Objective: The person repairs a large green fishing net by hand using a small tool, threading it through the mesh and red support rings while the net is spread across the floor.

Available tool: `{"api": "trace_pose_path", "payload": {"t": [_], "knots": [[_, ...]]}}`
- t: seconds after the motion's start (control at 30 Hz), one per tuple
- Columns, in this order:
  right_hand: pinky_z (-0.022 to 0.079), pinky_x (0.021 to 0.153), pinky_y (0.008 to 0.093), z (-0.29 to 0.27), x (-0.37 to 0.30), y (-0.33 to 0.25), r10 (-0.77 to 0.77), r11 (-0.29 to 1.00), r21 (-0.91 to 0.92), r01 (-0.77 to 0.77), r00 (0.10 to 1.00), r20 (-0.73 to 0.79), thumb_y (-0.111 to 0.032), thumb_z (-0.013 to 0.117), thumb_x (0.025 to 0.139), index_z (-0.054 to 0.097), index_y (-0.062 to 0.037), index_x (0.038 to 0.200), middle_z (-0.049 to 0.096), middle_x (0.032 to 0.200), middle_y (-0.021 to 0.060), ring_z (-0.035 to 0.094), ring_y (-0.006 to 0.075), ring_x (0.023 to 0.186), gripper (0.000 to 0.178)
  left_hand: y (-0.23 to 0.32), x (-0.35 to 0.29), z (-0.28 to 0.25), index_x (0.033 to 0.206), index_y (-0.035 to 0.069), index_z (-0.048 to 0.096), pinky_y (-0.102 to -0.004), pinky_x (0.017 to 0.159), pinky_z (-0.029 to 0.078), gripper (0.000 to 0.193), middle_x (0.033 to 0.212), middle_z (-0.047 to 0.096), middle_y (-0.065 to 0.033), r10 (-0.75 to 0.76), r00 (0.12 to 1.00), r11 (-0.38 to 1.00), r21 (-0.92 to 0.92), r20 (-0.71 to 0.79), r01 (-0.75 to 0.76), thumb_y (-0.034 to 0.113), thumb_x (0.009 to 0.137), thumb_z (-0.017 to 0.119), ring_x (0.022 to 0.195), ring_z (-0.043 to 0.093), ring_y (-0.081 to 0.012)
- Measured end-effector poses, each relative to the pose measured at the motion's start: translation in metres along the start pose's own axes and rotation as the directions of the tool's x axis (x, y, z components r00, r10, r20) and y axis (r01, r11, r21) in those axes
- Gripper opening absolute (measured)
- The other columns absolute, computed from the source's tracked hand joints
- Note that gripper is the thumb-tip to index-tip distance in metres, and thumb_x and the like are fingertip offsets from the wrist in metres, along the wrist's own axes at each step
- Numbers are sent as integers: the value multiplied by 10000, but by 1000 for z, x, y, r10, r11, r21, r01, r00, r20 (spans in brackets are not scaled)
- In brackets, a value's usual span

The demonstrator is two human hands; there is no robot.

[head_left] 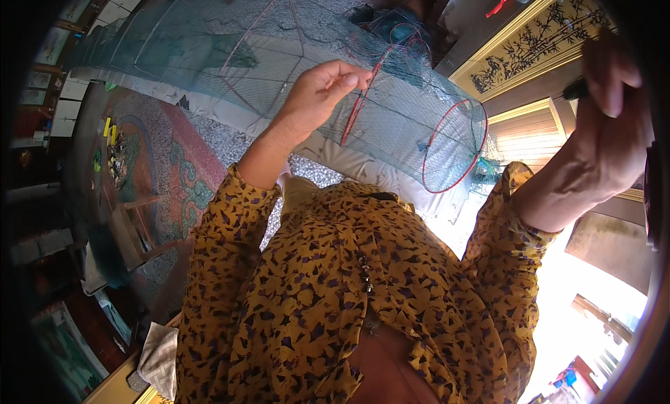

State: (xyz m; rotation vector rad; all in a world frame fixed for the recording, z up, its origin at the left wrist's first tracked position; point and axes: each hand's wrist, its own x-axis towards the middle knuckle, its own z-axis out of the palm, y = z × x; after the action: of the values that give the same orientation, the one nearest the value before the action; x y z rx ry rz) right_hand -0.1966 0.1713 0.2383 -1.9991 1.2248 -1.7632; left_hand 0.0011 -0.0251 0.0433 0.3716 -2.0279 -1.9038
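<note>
A long green mesh net trap [307, 62] stretches across the low covered surface in front of me, held in shape by frames. My left hand [317, 97] is over it, thumb and forefinger pinched beside a red-wrapped frame [359, 107]. Whatever thread or mesh lies between those fingertips is too fine to make out. Raised high at the far right, my right hand [611, 118] has its fingers curled round a small dark object [576, 90], partly hidden and of unclear kind. A red oval hoop [424, 153] forms the trap's right end.
Pale cloth [328, 153] covers the surface beneath the net. On the left, a wooden stool-like frame [143, 226] stands on the patterned floor [178, 160]. Dark net is heaped [401, 34] at the back. A gold-edged panel [537, 45] borders the far right.
</note>
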Motion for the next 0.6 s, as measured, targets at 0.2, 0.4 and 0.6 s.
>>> {"api": "trace_pose_path", "payload": {"t": [0.2, 0.4, 0.6], "knots": [[482, 641, 220, 85, -40, 70, 333, 938, -98, -332, 943, -6, -95, 629, 837, 609, -16, 931, 648, 830, 55, 618, 120, 750, 125, 8, -13, -41, 923, 52, 550, -238, 673, 444, 158, 1013, 623, -89, -59, 993, 981, -191, -101, 39, 182, 952, 465, 848, 621, -165], [490, 674, 317, 107, -35, 117, 194, 864, -503, -19, 935, 297, -75, 641, 782, 626, -86, 869, 619, 826, 38, 609, 226, 803, 89, 5, -37, -61, 918, 46, 539, -221, 598, 407, 145, 928, 608, -81, -119, 962, 975, -213, -246, 66, 161, 954, 458, 772, 614, -153], [480, 707, 363, 131, -16, 161, 237, 812, -571, 119, 827, 509, -103, 621, 784, 611, -99, 834, 578, 819, 35, 583, 242, 854, 50, 2, -54, -49, 919, 39, 533, -186, 530, 357, 178, 930, 605, -76, -140, 961, 982, -161, -240, 103, 191, 963, 450, 676, 570, -96]]}}
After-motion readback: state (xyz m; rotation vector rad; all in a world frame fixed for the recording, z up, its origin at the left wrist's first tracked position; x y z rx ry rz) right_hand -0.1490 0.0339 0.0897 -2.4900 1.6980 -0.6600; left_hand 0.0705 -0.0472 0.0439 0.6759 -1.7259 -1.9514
